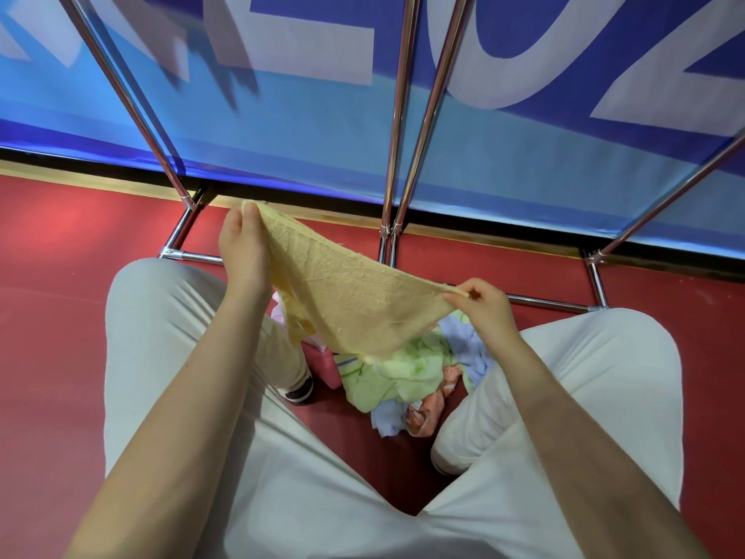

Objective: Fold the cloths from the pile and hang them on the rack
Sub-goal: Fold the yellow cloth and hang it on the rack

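I see the chrome rack (397, 127) standing on the red floor (60, 276) at 12 o'clock, against a blue banner (302, 115). The pile (407, 373) of cloths lies on the floor between my knees. The yellow cloth (342, 300) hangs stretched above the pile: my left hand (244, 248) pinches its corner at 11 o'clock, and my right hand (485, 304) pinches the corner at 2 o'clock.
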Demonstrator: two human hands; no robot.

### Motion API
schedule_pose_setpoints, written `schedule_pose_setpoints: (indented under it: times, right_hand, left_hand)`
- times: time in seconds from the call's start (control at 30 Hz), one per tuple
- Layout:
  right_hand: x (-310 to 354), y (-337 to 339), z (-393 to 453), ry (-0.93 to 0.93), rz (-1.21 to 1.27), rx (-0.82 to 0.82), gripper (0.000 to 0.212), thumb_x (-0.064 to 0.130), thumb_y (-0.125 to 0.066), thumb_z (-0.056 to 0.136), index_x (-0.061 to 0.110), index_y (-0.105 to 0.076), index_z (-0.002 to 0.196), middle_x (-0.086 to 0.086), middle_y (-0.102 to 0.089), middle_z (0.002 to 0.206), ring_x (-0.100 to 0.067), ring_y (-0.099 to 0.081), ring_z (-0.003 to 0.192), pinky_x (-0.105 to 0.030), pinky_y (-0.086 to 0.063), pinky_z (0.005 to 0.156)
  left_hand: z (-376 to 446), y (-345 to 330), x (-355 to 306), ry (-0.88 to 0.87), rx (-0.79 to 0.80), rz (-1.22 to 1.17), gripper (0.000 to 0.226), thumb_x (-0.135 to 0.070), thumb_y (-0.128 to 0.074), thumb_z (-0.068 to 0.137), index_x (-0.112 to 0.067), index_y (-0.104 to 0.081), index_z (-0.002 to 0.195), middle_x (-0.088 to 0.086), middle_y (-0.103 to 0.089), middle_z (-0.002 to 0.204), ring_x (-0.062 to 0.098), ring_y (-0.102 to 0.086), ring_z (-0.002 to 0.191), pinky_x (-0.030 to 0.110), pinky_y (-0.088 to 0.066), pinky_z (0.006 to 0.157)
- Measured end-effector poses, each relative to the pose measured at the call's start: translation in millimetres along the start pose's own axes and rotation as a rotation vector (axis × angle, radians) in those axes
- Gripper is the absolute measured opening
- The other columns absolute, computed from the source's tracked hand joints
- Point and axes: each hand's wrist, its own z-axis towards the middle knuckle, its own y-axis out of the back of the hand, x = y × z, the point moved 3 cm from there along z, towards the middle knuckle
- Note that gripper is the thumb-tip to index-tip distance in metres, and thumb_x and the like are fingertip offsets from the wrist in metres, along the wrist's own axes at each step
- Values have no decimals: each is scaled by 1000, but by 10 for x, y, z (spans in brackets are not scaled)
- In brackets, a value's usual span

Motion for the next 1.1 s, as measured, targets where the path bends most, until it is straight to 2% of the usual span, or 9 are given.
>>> schedule_pose_setpoints:
  times: [0.1, 0.17, 0.3, 0.5, 0.63, 0.8, 0.9, 1.0, 1.1]
  right_hand:
    - [43, 175, 61, -45, 298, -36, 22, 10, -65, 87, 16, -54, 70, -1, -52, 69, -9, -51, 66, -24, -40, 66]
    - [73, 295, 79, -49, 473, -104, 22, 13, -64, 88, 18, -50, 71, -3, -52, 72, -14, -49, 68, -32, -39, 64]
    - [177, 512, 16, 29, 555, -320, 18, 19, -66, 85, 20, -53, 73, 0, -54, 71, -13, -48, 65, -28, -38, 57]
    - [138, 581, -17, 20, 540, -467, 15, 18, -63, 90, 18, -55, 77, 3, -55, 71, -9, -49, 66, -25, -41, 61]
    - [37, 550, 20, -53, 536, -514, 25, 22, -64, 88, 21, -50, 67, 8, -48, 64, -8, -42, 62, -28, -36, 62]
    - [-120, 476, 75, -174, 541, -561, 18, 26, -65, 86, 18, -55, 73, 0, -53, 75, -18, -48, 74, -34, -41, 69]
    - [-272, 403, 126, -301, 572, -593, 28, 27, -66, 84, 0, -59, 82, -5, -53, 78, -22, -49, 75, -36, -42, 70]
    - [-375, 287, 180, -422, 637, -568, 21, 27, -70, 82, 9, -67, 91, -7, -64, 92, -26, -61, 89, -40, -50, 83]
    - [-311, 142, 197, -448, 617, -506, 17, 28, -69, 83, 13, -66, 88, -6, -65, 90, -25, -62, 86, -40, -51, 83]
  left_hand:
    - [-30, -60, -14, -159, -18, 173, 25, -25, -38, 102, -20, -45, 79, -10, -40, 72, -1, -36, 65, 15, -32, 63]
    - [-92, -133, -26, -280, 20, 268, 21, -21, -37, 103, -14, -46, 85, -12, -41, 71, -4, -40, 62, 13, -32, 60]
    - [-167, -261, 27, -352, 104, 332, 22, -21, -37, 103, -8, -50, 91, -12, -44, 71, 1, -40, 62, 25, -31, 61]
    - [-218, -424, 123, -139, 218, 225, 35, -25, -38, 103, -23, -37, 68, -8, -34, 68, 4, -31, 61, 24, -28, 60]
    - [-203, -477, 216, 57, 253, 97, 38, -33, -43, 99, -26, -49, 62, -6, -42, 67, 13, -37, 67, 31, -30, 62]
    - [-281, -595, 301, 247, 246, 12, 30, -31, -44, 101, -22, -58, 77, 2, -52, 77, 21, -45, 78, 32, -38, 68]
    - [-415, -706, 398, 363, 256, -31, 24, -30, -44, 101, -18, -57, 84, 1, -50, 77, 19, -44, 76, 31, -39, 64]
    - [-557, -840, 481, 456, 280, -55, 21, -30, -46, 100, -14, -60, 98, 1, -53, 80, 17, -48, 75, 29, -44, 66]
    - [-731, -1012, 481, 480, 337, -61, 21, -29, -45, 100, -15, -60, 102, 1, -56, 84, 17, -51, 79, 30, -45, 69]
